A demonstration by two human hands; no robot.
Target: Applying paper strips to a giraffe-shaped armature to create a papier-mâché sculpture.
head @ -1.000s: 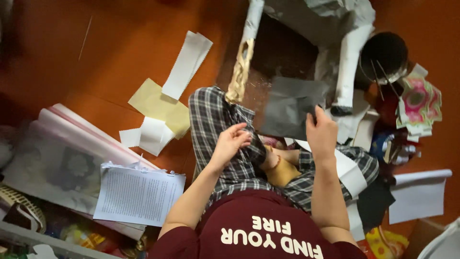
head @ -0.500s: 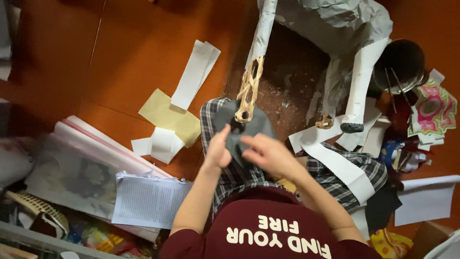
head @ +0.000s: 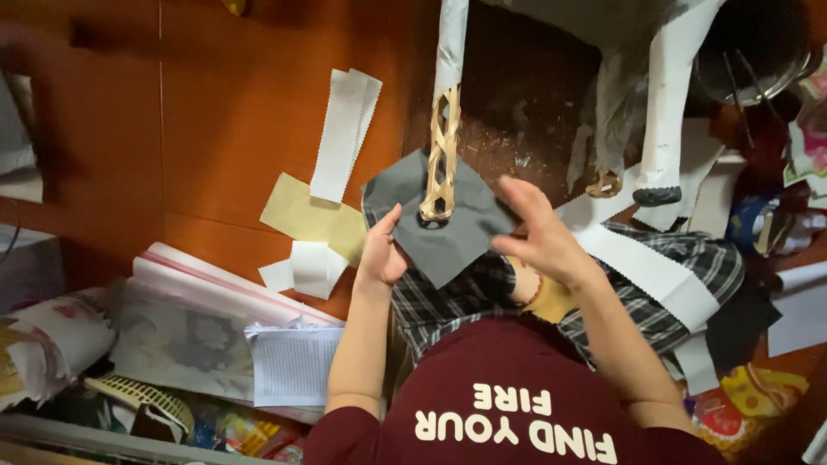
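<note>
A dark round pot (head: 748, 47) is sitting at the top right on the floor (head: 224, 103), with thin sticks (head: 743, 73) leaning inside it. The person is holding a dark grey sheet of paper (head: 448, 226) above their lap, below a woven strip (head: 439, 155) that is crossing its top. The left hand (head: 382, 251) is pinching the sheet's left edge, thumb up. The right hand (head: 538, 232) is gripping the right edge, fingers half spread. White paper strips (head: 345, 129) are lying on the floor nearby.

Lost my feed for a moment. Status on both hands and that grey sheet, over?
Left hand and right hand both gripping the grey sheet by its edges. Woven-wrapped stick stands in front of it. White paper strips across the lap.
</note>
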